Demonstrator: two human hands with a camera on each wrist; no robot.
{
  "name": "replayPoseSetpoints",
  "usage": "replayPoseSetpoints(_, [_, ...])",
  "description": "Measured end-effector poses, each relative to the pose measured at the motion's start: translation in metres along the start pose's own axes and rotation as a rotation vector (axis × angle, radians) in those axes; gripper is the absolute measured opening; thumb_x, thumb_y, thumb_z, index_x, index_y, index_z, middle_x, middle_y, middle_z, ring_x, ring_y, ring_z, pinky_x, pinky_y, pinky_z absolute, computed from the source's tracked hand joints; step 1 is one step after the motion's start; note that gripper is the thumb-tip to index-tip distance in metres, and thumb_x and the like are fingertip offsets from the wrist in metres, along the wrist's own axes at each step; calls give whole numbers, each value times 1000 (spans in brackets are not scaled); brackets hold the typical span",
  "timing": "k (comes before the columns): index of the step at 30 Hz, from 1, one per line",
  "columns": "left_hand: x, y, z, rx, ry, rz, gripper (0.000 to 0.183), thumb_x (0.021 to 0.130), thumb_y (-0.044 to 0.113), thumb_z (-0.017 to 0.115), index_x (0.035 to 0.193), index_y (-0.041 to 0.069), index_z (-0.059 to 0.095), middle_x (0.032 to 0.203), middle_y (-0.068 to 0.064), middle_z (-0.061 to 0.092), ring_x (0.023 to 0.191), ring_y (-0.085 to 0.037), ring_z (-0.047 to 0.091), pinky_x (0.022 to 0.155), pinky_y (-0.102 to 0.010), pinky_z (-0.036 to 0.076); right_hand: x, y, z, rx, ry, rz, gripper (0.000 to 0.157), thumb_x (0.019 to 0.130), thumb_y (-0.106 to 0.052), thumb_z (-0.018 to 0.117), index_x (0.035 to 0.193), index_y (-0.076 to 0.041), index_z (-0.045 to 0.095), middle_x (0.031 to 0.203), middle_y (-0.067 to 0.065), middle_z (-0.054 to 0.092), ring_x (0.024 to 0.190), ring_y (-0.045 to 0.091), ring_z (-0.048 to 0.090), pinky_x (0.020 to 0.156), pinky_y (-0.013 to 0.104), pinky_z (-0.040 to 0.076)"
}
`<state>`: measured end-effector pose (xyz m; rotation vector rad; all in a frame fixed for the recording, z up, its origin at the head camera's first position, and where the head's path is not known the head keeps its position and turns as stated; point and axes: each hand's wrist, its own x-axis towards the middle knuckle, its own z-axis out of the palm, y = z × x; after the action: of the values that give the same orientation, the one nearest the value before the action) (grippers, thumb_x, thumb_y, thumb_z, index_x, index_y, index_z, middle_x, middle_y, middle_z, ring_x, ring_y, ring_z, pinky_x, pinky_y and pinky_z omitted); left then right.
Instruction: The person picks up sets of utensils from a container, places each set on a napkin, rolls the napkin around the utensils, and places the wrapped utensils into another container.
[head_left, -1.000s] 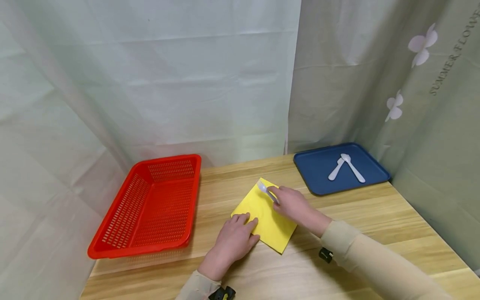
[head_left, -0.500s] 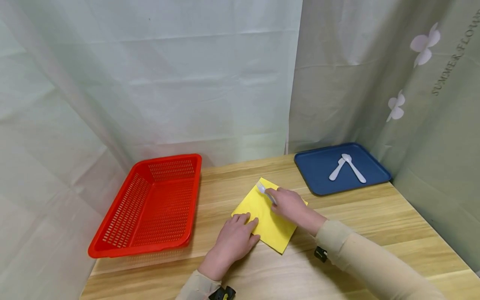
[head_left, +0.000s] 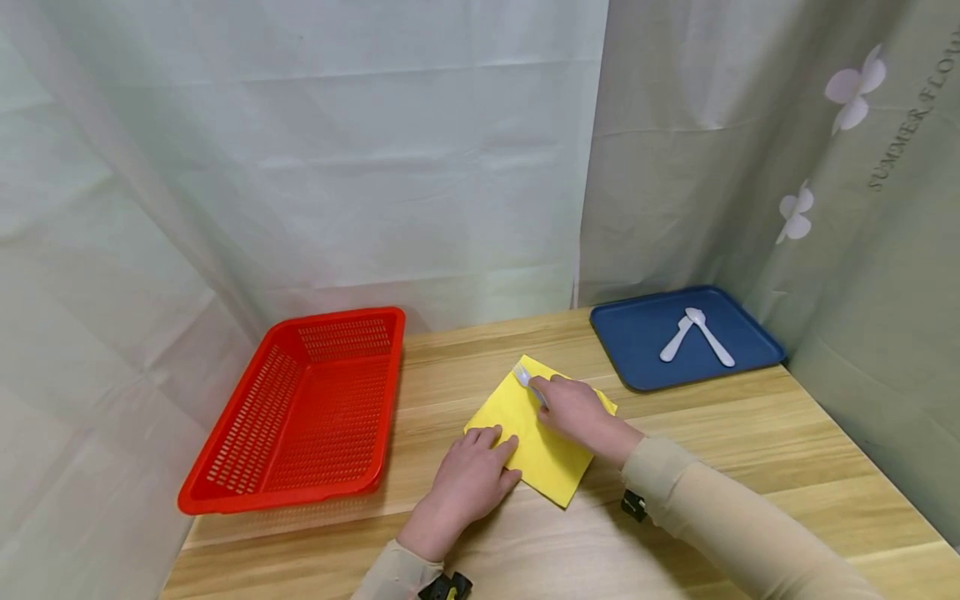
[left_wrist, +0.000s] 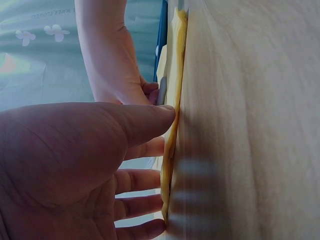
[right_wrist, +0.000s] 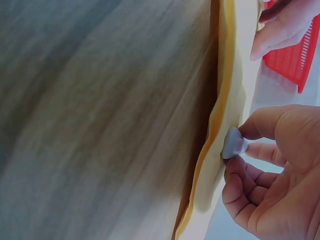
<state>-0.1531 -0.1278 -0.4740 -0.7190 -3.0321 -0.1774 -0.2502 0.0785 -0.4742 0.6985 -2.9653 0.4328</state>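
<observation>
A folded yellow napkin (head_left: 558,462) lies on the wooden table, turned cornerwise. My left hand (head_left: 468,479) rests on its near-left edge, fingers spread and nearly straight; in the left wrist view the thumb (left_wrist: 150,120) touches the napkin's edge. With thumb and fingers my right hand (head_left: 573,408) pinches the handle of a white plastic fork (head_left: 522,377), whose tines point toward the napkin's far corner. The right wrist view shows the fork's handle end (right_wrist: 232,144) between thumb and fingers, low over the yellow layers. Part of the handle is hidden under the right hand.
A red perforated basket (head_left: 393,375) stands on the left. At the back right is a blue tray (head_left: 633,350) with a white knife (head_left: 675,340) and a white spoon (head_left: 712,342) crossing at their tops. Pale curtains (head_left: 420,167) enclose the table (head_left: 750,450).
My right hand has shifted slightly left with the fork, which lies lower along the napkin. The napkin's right corner has come into view. My left hand has stayed in place.
</observation>
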Motion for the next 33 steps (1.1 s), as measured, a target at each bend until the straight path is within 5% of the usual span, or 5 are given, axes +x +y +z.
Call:
replayPoseSetpoints(22, [1,0,2,9,-16,-3,50,106,40,75,149,15,71,152,-16,63,135,-37,59,107,-55,54,-5,1,-4,-3,17,-12,35,104,-15,75,138,-8,72,103,12,71,75,21,62,70,42,58])
replayPoseSetpoints(33, [1,-1,1,12,-23,1,50,107,41,75,149,14,71,152,-16,63,136,-37,59,109,-55,53,-20,11,-10,34,-1,-64,25,104,-15,77,127,-4,76,81,-2,55,67,14,49,61,31,46])
